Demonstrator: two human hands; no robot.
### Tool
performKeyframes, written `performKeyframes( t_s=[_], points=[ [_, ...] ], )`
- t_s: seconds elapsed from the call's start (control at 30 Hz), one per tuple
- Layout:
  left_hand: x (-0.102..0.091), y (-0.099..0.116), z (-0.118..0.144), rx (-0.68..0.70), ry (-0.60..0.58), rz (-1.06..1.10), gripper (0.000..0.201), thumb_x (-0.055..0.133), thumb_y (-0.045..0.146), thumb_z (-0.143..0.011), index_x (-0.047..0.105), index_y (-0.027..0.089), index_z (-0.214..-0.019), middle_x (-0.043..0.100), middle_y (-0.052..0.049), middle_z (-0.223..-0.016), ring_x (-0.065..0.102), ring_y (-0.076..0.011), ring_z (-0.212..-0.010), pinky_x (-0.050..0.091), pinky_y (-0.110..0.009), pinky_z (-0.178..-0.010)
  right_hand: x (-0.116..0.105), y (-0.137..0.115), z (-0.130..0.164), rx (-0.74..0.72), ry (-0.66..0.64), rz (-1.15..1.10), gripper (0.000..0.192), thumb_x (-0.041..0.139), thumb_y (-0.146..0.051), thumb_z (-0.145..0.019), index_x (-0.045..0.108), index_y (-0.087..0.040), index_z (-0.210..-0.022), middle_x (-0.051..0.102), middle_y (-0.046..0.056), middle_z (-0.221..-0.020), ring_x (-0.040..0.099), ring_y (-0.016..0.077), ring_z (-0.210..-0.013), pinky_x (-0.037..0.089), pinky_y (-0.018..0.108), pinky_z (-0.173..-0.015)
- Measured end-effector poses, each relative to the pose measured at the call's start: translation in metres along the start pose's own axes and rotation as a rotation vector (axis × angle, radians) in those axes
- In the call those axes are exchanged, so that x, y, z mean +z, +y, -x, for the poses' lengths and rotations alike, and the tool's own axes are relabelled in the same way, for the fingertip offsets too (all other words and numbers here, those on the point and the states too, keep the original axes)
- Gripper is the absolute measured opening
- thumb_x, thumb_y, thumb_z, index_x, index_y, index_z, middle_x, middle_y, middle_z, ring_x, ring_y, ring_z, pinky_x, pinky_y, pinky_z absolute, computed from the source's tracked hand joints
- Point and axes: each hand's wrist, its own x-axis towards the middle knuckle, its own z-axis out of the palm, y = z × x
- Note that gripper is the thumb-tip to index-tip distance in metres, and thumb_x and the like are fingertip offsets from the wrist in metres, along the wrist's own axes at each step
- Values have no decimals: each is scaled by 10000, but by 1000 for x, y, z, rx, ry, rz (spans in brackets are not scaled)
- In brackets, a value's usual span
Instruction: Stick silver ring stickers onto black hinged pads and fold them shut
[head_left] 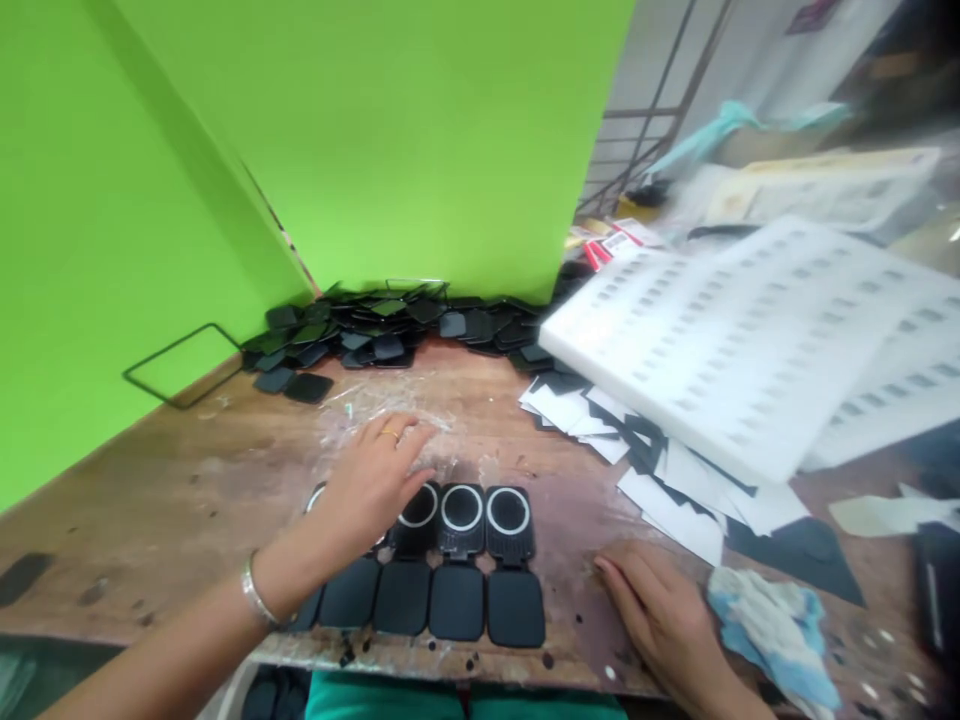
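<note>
A row of several black hinged units (463, 510) lies unfolded near the table's front edge. Each one has an upper half with a white ring (508, 511) and a flat square black lower half (515, 608). My left hand (382, 462) reaches over the left part of the row, fingers stretched forward and thumb apart, with nothing visible in it. It hides part of the leftmost units. Just beyond its fingers, scraps of clear film (360, 405) are on the wood. Right of the row, my right hand (654, 607) rests on the table with its fingers extended, holding nothing I can see.
Black square plates (375, 330) are heaped along the green wall (420, 150). White foam trays (720, 340) with slots stand at the right, above black and white sheets (675, 515). A blue and white cloth (776, 630) lies beside my right hand. A thin black frame (180, 407) leans at left.
</note>
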Motion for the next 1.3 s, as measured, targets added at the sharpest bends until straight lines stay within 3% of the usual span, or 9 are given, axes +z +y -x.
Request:
performKeyframes(
  t_s=[0.23,0.4,0.6,0.73,0.87,1.07,1.3],
  points=[
    [13,-28,-56,19,-81,-157,412,648,260,-879,585,123,-1262,590,-191,-1242,511,-342,-1194,442,-484,-1003,3,-4,-4,38,-11,-11,133,497,-128,-966,615,-184,-990,638,69,-882,621,175,-808,516,279,-716],
    [31,-46,-108,42,-153,-248,292,617,185,-860,643,74,-1129,635,-218,-1145,546,-337,-1145,445,-458,-988,8,-1,-4,11,-5,27,127,499,-155,-967,621,-190,-981,633,66,-878,616,177,-782,503,277,-678],
    [66,-47,-185,-11,-68,-253,407,472,80,-874,567,57,-1269,609,-219,-1261,449,-313,-1328,346,-450,-1093,14,4,-1,41,-8,-28,154,471,-163,-977,612,-199,-928,622,52,-845,612,163,-751,495,262,-665],
    [92,-50,-220,-78,-14,-244,560,420,31,-846,461,82,-1401,514,-226,-1421,357,-331,-1413,297,-524,-1111,15,6,-3,56,7,-41,179,455,-166,-979,612,-208,-905,618,43,-827,612,155,-727,494,251,-648],
    [106,-57,-235,-96,27,-229,549,381,26,-856,466,69,-1396,499,-252,-1427,401,-347,-1372,261,-567,-1106,12,5,-6,58,-23,-42,169,473,-153,-963,610,-211,-884,621,36,-801,615,153,-705,499,245,-631],
    [101,-63,-236,-63,70,-207,418,342,74,-901,602,66,-1228,631,-232,-1166,533,-315,-1152,251,-542,-1093,13,4,-7,82,-10,-66,170,465,-139,-958,597,-213,-879,621,37,-803,619,154,-709,502,248,-635],
    [101,-65,-215,-53,142,-160,391,333,88,-914,598,69,-1200,589,-222,-1220,454,-311,-1244,206,-490,-1130,11,3,-8,92,-19,-82,159,472,-127,-954,591,-207,-885,604,34,-801,609,154,-706,492,249,-627]
  ],
)
